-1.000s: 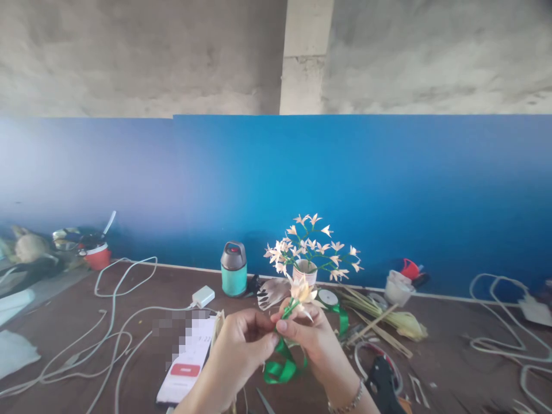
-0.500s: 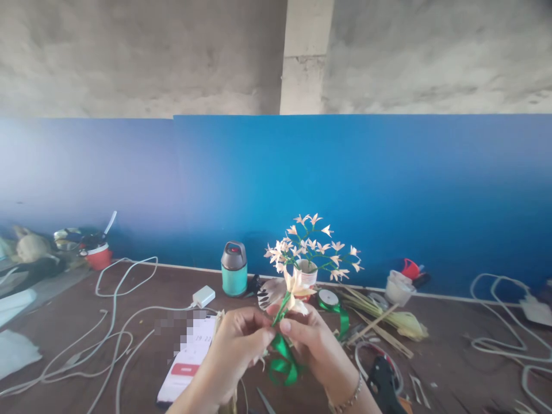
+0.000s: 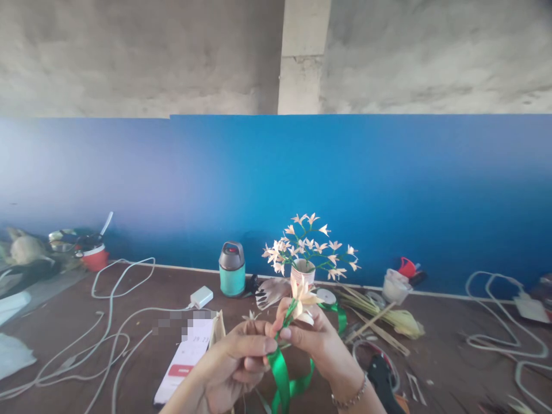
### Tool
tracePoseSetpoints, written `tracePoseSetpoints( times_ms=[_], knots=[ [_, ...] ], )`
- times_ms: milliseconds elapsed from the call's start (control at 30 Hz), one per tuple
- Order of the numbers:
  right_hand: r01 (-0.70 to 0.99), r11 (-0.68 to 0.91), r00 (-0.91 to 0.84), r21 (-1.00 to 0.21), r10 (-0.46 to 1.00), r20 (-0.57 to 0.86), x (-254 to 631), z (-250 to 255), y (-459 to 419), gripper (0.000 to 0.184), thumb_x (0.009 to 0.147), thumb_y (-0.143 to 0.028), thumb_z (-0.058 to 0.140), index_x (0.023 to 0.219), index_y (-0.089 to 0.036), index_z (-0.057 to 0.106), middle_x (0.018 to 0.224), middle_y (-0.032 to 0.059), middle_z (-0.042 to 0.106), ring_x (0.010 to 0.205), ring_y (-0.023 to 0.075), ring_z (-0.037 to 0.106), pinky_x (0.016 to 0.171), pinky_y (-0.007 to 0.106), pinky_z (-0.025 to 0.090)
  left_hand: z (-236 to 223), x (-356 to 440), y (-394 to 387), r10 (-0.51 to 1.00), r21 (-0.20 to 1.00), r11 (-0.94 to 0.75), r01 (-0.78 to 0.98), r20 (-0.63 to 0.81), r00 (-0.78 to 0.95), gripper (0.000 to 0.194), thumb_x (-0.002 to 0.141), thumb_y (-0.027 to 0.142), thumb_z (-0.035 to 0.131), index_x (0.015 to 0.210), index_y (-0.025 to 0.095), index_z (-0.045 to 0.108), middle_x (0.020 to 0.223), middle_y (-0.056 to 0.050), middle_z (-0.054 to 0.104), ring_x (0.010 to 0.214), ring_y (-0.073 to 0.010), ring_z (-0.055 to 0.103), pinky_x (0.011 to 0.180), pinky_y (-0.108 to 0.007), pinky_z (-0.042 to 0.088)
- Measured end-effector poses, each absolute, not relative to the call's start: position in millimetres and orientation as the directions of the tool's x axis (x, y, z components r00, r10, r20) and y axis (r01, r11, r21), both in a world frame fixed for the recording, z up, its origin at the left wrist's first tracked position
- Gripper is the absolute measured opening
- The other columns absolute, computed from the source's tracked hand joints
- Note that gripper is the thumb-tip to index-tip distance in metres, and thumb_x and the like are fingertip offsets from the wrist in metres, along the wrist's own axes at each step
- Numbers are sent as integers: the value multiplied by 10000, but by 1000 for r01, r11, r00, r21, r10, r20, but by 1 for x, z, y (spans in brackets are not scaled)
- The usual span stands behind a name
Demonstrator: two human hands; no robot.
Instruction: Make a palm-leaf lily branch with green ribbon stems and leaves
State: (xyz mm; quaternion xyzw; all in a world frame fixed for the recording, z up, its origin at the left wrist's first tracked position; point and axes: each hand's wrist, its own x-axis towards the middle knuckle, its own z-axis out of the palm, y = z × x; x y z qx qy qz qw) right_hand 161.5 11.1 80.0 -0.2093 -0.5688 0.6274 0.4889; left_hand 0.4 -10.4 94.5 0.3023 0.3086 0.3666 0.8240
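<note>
My left hand is closed, its thumb and fingers pinching a green ribbon that loops down below both hands. My right hand, with a bracelet at the wrist, pinches the green-wrapped stem of a cream artificial flower. The petals point up and away from me. Both sets of fingertips meet at the stem, so its lower end is hidden. Behind the hands, a striped cup holds a spray of small cream flowers on green stems. A ribbon spool lies just right of it.
A phone, a white charger and loose cables lie at left. A turquoise flask stands at the back. To the right are dried husk strips, a white tub and a black-handled tool.
The flower has tipped to the right and dropped slightly. My left fingers have shifted from the stem onto the ribbon just below it, and the ribbon now hangs in a wider loop.
</note>
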Motion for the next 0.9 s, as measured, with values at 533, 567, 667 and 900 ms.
tracePoseSetpoints(
  times_ms=[533,567,667,900],
  knots=[
    [-376,180,-387,-909,861,331,154,86,11,118,674,-282,711,684,-164,702,634,11,617,575,118,524,547,239,437,96,3,-11,906,871,363,-332,-247,343,250,501,222,750,602,129,541,440,42,495,338,14,299,357,-134,64],
    [-374,183,-386,-909,861,333,153,86,10,114,679,-280,707,685,-165,701,633,9,611,581,120,525,554,243,437,96,4,-10,907,870,364,-333,-249,340,252,500,223,751,602,129,541,439,41,498,336,14,301,357,-135,62],
    [-354,183,-380,-917,868,319,154,83,11,114,691,-279,694,698,-166,696,643,10,599,591,124,523,552,248,430,96,4,-10,910,867,364,-339,-253,330,253,492,215,752,593,128,537,433,42,494,339,11,307,358,-131,66],
    [-254,245,-347,-936,880,324,156,78,13,80,669,-234,694,668,-162,660,633,-15,537,586,101,462,529,216,387,96,4,-10,896,853,400,-336,-286,340,247,499,196,744,586,128,523,442,36,505,348,23,259,354,-122,45]
  ],
)
